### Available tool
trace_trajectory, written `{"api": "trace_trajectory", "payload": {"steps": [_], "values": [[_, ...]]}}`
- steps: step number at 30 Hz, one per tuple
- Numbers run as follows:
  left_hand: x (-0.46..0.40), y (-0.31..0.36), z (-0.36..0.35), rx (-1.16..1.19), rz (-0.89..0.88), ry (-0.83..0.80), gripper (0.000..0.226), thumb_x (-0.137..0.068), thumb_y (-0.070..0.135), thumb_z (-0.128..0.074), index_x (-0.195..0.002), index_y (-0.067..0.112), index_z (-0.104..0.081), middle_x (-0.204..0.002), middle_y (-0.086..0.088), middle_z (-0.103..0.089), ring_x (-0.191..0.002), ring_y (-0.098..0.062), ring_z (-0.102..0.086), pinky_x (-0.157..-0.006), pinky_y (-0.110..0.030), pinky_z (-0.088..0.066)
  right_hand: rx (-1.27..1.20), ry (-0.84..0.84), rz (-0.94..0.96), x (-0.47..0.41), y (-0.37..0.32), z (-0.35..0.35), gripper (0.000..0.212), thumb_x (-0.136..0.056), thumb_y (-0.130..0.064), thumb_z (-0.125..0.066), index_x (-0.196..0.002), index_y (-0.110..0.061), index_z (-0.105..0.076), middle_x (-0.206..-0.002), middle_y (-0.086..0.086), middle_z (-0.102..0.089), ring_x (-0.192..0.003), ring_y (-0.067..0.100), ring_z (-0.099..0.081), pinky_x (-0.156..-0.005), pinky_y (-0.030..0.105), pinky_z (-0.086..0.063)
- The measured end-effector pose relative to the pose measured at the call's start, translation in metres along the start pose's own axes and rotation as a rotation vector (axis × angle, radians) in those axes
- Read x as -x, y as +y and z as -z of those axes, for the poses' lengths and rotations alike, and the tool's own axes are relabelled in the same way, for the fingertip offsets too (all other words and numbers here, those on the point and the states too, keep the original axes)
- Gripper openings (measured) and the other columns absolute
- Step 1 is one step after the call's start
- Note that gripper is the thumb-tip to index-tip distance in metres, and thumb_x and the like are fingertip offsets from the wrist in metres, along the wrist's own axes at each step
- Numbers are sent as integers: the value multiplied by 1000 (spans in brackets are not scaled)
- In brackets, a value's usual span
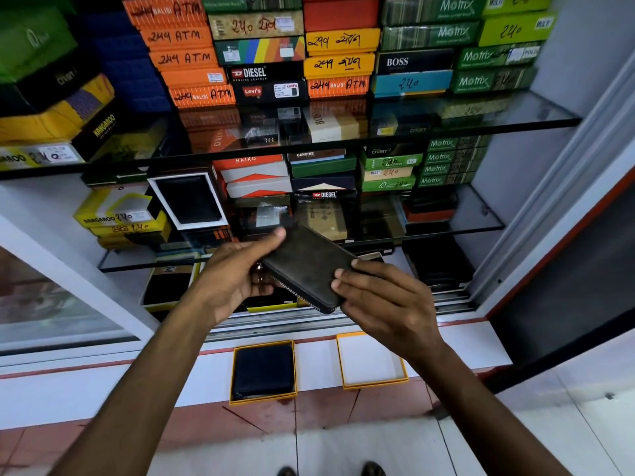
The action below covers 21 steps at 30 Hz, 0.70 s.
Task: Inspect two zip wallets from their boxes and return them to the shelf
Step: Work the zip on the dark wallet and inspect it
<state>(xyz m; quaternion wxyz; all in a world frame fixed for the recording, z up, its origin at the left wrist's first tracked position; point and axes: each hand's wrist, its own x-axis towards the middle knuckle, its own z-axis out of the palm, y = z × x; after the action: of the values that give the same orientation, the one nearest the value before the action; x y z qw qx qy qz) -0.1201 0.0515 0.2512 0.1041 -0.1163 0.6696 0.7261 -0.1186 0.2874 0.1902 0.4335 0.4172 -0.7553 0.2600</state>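
I hold a dark grey zip wallet (307, 267) in front of the shelves, tilted, its zipper edge facing down. My left hand (237, 273) grips its left end, thumb on top. My right hand (381, 297) grips its right lower corner. On the white ledge below lie two yellow-rimmed boxes: the left box (233, 372) holds a second dark wallet (264, 369), the right box (372, 381) shows only its white inside.
Glass shelves (481, 123) carry stacks of coloured wallet boxes. An open white-framed box (156, 194) leans on the middle shelf at left. A sliding-door track (292, 322) runs under my hands. The cabinet frame (556, 214) rises at right. Tiled floor lies below.
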Motion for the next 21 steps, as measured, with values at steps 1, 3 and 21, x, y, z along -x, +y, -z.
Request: {"api": "trace_trajectory", "payload": {"steps": [1,3,21], "values": [[0,0,1,14,-6,-8,29,-74,38,-74,-87,12,-76,-76,-4,-70,-66,-15,-60,-48,-23,-49,8,-8,23,3,3,1,18,-81,-7,-79,-99,-3,-78,-110,7,-76,-103,22,-72,-90,35,-58],[0,-1,2,34,-10,-21,23,-72,28,-76,-88,11,-76,-79,-4,-72,-69,-13,-63,-49,-23,-50,6,2,-21,8,9,2,18,-82,-8,-79,-100,-3,-78,-111,9,-75,-106,26,-70,-92,35,-56],[-8,-37,-10,147,87,23,10,-86,11,-66,-95,9,-69,-81,-3,-76,-69,-12,-72,-59,-30,-60,-969,14,-1449,14,5,1,24,-93,-16,-63,-114,-12,-71,-97,6,-78,-77,26,-75,-76,39,-63]]}}
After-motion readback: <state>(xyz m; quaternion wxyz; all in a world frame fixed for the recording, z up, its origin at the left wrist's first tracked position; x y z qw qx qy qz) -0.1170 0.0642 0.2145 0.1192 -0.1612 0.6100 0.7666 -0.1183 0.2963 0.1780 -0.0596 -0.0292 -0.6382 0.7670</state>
